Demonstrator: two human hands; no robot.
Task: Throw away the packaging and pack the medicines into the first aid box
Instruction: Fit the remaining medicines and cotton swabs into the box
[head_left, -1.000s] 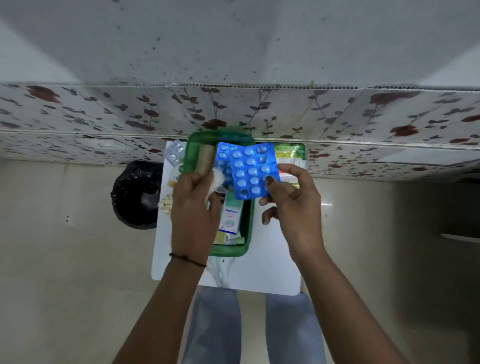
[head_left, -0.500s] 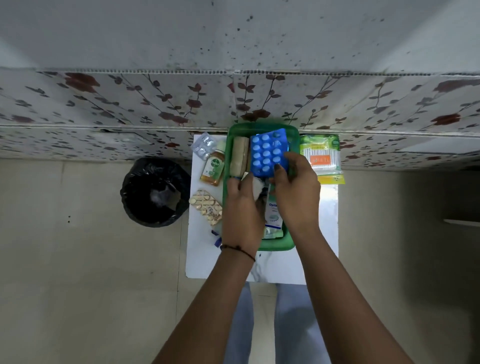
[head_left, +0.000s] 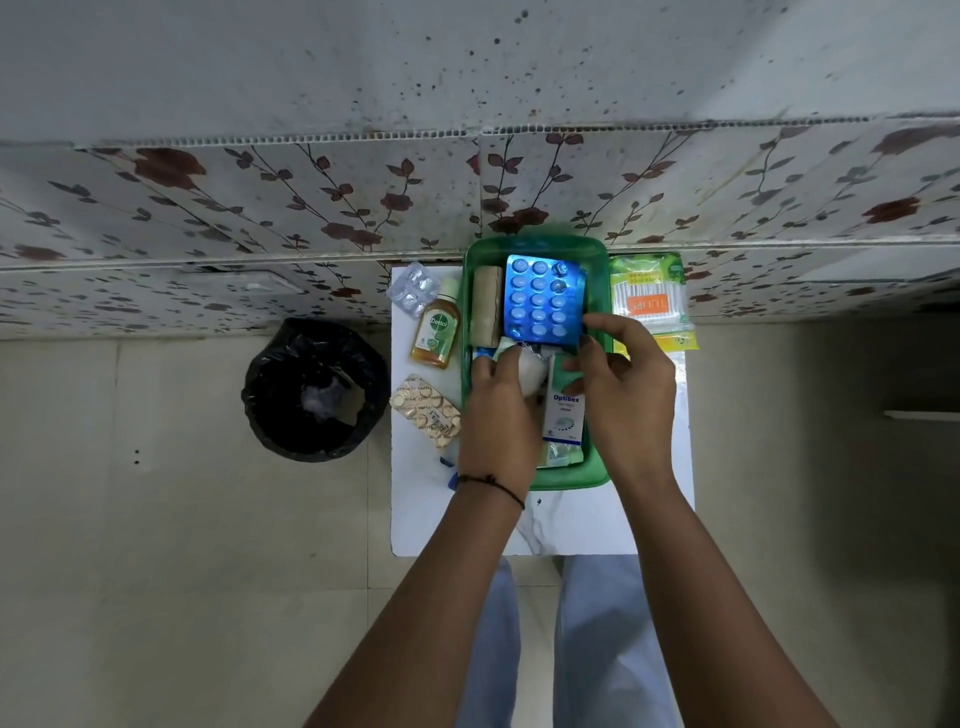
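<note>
A green first aid box (head_left: 468, 317) stands on a small white table (head_left: 571, 525). A blue blister pack (head_left: 543, 304) lies flat in the box's far half, beside a beige bandage roll (head_left: 485, 306). My right hand (head_left: 626, 400) pinches the blister pack's near right corner. My left hand (head_left: 501, 421) is inside the box, closed on a white cotton wad (head_left: 534, 371). A white Optibex carton (head_left: 563, 415) lies between my hands in the box. Left of the box sit a Dettol bottle (head_left: 436, 332), a silver blister strip (head_left: 413, 288) and a strip of yellow tablets (head_left: 426, 410).
A black-lined bin (head_left: 317, 389) stands on the floor left of the table. A green pack of cotton buds (head_left: 649, 299) lies right of the box, against the floral wall panel. My legs are under the table's near edge.
My right hand has lowered the blue blister pack from above the box down flat into its far half. My left hand has stayed in the box with the cotton wad.
</note>
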